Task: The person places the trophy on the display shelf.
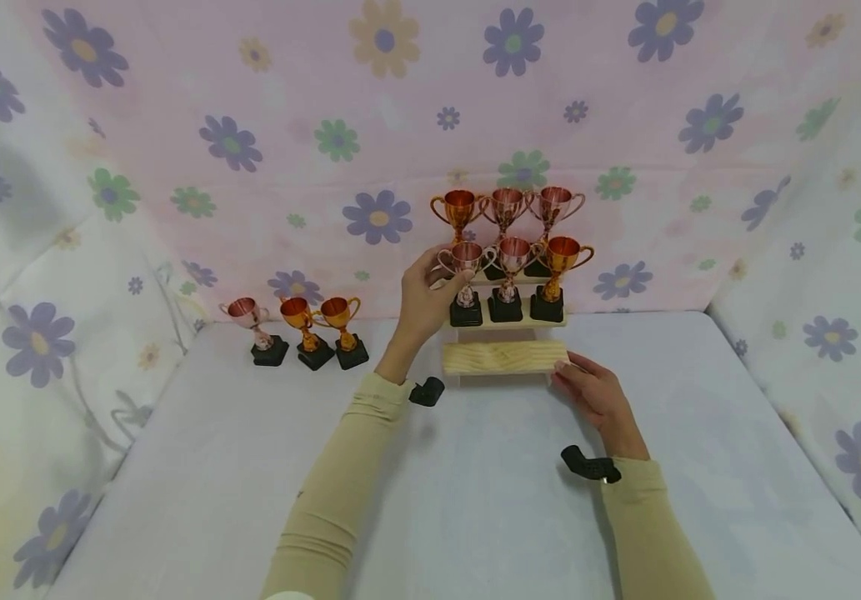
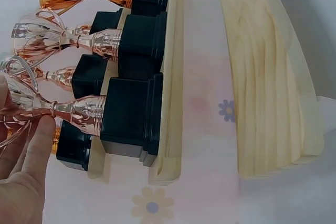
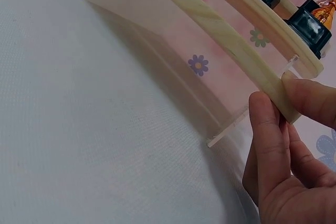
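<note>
My left hand [image 1: 422,304] holds a small pink-gold trophy [image 1: 466,312] by its cup and stem, at the left end of the middle board [image 1: 487,321] of a tiered stand. In the left wrist view its black base [image 2: 131,116] sits against that board. Beside it stand another pink-gold trophy [image 1: 506,304] and a gold one [image 1: 548,304]. Down at the lowest board [image 1: 501,358], my right hand [image 1: 595,392] pinches the right end between thumb and fingers. The right wrist view shows the thumb on top of this wooden board [image 3: 231,48] and fingertips underneath.
Three trophies fill the top row, among them a gold one [image 1: 459,208]. Left of the stand, a pink-gold trophy [image 1: 268,350] and two gold trophies [image 1: 315,352] are on the white table [image 1: 490,500]. Behind hangs a flowered cloth [image 1: 415,125]. Clear side supports [image 3: 226,129] carry the boards.
</note>
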A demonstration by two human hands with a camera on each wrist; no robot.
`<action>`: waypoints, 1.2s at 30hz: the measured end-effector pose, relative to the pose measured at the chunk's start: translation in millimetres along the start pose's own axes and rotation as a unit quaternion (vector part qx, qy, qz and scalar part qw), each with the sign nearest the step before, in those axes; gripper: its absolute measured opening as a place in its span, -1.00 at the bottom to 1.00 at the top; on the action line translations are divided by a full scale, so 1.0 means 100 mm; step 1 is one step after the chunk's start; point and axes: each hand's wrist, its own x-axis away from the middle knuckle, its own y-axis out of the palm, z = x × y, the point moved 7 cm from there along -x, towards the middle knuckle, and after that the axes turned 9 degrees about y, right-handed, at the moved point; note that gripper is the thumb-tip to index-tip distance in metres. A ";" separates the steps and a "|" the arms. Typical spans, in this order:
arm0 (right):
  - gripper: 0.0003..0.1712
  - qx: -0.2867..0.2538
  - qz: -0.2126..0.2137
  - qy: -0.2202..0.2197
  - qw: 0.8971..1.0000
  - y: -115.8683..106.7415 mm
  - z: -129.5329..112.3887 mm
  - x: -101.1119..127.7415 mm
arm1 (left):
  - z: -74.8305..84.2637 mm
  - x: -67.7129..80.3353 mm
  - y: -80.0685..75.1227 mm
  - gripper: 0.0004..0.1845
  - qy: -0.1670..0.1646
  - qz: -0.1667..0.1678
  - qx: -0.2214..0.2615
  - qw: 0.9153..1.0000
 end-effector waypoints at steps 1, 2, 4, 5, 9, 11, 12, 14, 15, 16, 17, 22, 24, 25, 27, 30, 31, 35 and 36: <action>-0.22 -0.001 -0.001 0.000 1.000 0.00 0.00 0.00 | 0.00 0.00 0.00 -0.55 0.000 0.001 0.000 1.000; -0.22 -0.002 -0.003 -0.001 1.000 0.01 0.00 0.01 | 0.00 -0.01 0.00 -0.55 -0.002 0.003 0.000 1.000; -0.23 -0.005 -0.004 -0.004 1.000 0.01 0.00 0.01 | 0.00 -0.01 -0.01 -0.53 -0.004 0.003 -0.004 1.000; -0.24 -0.006 -0.006 -0.005 1.000 0.01 0.00 0.01 | -0.01 -0.01 -0.01 -0.53 -0.006 0.004 -0.007 1.000; -0.24 -0.008 -0.013 -0.009 1.000 0.02 -0.01 0.01 | 0.00 -0.01 -0.01 -0.48 -0.016 0.008 -0.005 1.000; -0.23 -0.007 -0.013 -0.008 1.000 0.03 -0.01 0.02 | 0.00 -0.01 -0.01 -0.47 -0.021 0.008 0.000 1.000; -0.23 -0.007 -0.013 -0.008 1.000 0.03 -0.01 0.02 | 0.00 0.00 0.00 -0.47 -0.022 0.008 0.001 1.000; -0.23 -0.006 -0.012 -0.009 1.000 0.03 -0.01 0.02 | 0.00 0.01 -0.01 -0.46 -0.022 0.010 -0.006 1.000; -0.23 -0.005 -0.011 -0.009 1.000 0.03 -0.01 0.02 | 0.01 0.02 -0.01 -0.46 -0.022 0.010 -0.011 1.000; -0.23 -0.004 -0.011 -0.009 1.000 0.03 -0.01 0.02 | 0.02 0.03 -0.02 -0.44 -0.021 0.012 -0.019 1.000; -0.22 -0.004 -0.012 -0.008 1.000 0.03 -0.01 0.02 | 0.02 0.05 -0.02 -0.42 -0.021 0.011 -0.027 0.999; -0.20 -0.006 -0.008 0.000 1.000 0.01 0.01 0.00 | 0.01 0.20 -0.03 -0.28 -0.034 0.001 -0.067 0.997; -0.20 -0.007 -0.005 0.002 1.000 0.00 0.02 -0.01 | 0.01 0.28 -0.05 -0.28 -0.043 -0.011 -0.080 0.996; -0.20 -0.007 -0.004 0.003 1.000 0.00 0.02 -0.01 | 0.01 0.33 -0.07 -0.30 -0.048 -0.019 -0.086 0.995; -0.20 -0.006 -0.005 0.003 1.000 0.00 0.02 -0.02 | 0.02 0.44 -0.12 -0.34 -0.062 -0.045 -0.101 0.992; -0.21 -0.006 -0.006 0.006 1.000 0.02 0.02 -0.04 | 0.00 0.66 -0.26 -0.41 -0.087 -0.106 -0.123 0.983; -0.20 -0.006 -0.007 0.008 1.000 0.03 0.02 -0.04 | 0.00 0.75 -0.32 -0.44 -0.100 -0.131 -0.132 0.977; -0.19 -0.008 -0.009 0.006 1.000 0.03 0.02 -0.02 | -0.04 1.16 -0.67 -0.52 -0.136 -0.217 -0.151 0.955; -0.18 -0.010 -0.009 0.006 1.000 0.03 0.02 0.00 | -0.05 1.27 -0.78 -0.53 -0.144 -0.229 -0.158 0.950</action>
